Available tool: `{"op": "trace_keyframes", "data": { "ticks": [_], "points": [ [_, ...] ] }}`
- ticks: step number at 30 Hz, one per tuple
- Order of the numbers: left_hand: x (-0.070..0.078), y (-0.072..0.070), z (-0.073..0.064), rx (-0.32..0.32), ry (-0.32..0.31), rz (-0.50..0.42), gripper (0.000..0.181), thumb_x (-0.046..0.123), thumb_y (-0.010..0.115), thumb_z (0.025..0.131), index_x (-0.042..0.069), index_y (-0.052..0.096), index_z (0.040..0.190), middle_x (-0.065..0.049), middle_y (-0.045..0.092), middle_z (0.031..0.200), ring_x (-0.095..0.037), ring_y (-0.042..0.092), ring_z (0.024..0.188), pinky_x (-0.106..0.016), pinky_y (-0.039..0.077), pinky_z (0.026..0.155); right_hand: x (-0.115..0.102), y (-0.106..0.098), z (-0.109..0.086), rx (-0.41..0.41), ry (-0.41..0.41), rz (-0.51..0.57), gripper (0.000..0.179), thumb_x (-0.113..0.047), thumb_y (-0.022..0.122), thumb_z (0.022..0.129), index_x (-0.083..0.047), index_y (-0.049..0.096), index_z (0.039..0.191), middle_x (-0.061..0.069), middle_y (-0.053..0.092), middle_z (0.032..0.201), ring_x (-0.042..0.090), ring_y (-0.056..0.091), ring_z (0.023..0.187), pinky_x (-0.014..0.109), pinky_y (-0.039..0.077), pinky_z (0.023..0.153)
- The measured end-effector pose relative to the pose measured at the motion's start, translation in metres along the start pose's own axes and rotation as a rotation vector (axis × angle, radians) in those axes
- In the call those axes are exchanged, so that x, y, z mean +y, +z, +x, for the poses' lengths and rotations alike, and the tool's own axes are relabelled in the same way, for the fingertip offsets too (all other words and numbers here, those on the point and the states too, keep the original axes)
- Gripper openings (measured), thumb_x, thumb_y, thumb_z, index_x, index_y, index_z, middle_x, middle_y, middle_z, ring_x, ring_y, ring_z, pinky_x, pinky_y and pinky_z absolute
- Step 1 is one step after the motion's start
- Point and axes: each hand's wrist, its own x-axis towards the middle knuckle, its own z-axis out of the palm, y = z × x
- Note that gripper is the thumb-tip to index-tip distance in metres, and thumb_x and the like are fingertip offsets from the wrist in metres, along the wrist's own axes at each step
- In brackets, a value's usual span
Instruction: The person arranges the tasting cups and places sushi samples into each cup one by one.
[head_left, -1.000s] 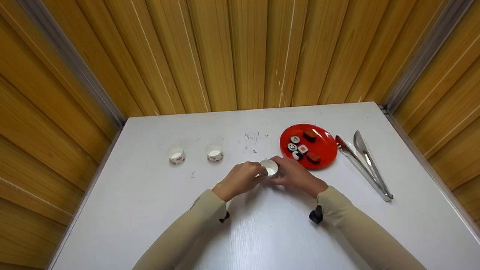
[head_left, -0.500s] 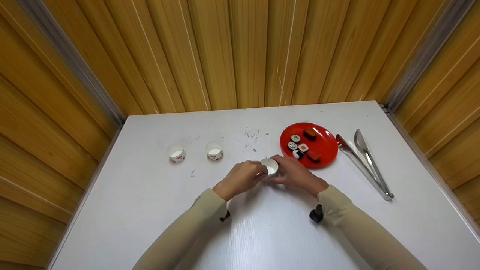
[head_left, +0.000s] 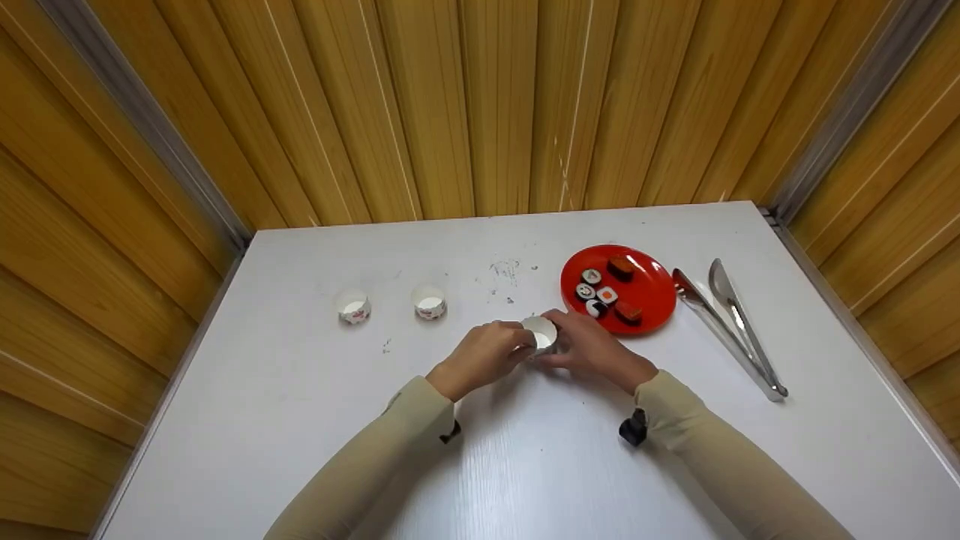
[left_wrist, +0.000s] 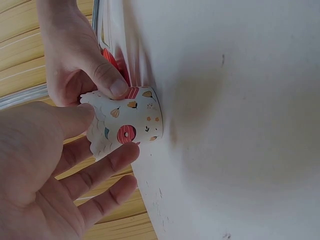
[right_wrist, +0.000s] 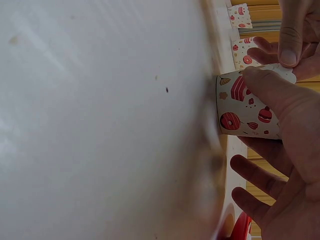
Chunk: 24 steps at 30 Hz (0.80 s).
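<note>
Both hands meet at a small white paper baking cup [head_left: 545, 330], upright on the white table, its scalloped rim facing up. My left hand [head_left: 484, 356] pinches the rim on the left between thumb and forefinger, its other fingers spread loosely. From the right, my right hand [head_left: 592, 351] grips the cup's side, with the thumb [right_wrist: 272, 85] across the printed wall. Cake and doughnut pictures cover the cup's outside [left_wrist: 132, 117] in the left wrist view. Two similar cups, a far-left one [head_left: 354, 309] and a nearer one [head_left: 430, 304], stand in a row to the left.
A red plate [head_left: 654, 289] beyond my right hand bears several sushi pieces [head_left: 606, 295]. Metal tongs [head_left: 739, 330] lie spread to its right. Dark scuff marks dot the white table [head_left: 300, 420]. Wood-panelled walls [head_left: 495, 112] enclose the back and sides.
</note>
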Motion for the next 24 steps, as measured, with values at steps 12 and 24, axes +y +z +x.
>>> {"op": "trace_keyframes", "data": {
  "ticks": [12,24],
  "points": [
    [0.001,-0.008,0.000,0.021,0.026,-0.007,0.005,0.010,0.072,0.096,0.013,0.076,0.094,0.001,0.073,0.091,-0.013,0.064,0.077,-0.031,0.053,0.067,-0.001,0.001,0.000,0.018,0.016,0.040,0.064,-0.025,0.089,0.082,-0.011,0.058,0.135,0.001,0.066,0.128,0.022,0.060,0.116,0.045,0.047,0.102],
    [0.002,-0.032,0.005,0.149,0.051,-0.110,0.009,0.008,0.069,0.099,0.006,0.076,0.103,-0.002,0.074,0.094,-0.011,0.065,0.079,-0.025,0.054,0.071,-0.004,0.000,0.000,-0.040,0.113,0.047,0.074,-0.030,0.090,0.081,-0.014,0.054,0.145,0.000,0.065,0.134,0.022,0.058,0.124,0.047,0.045,0.108]
  ]
}}
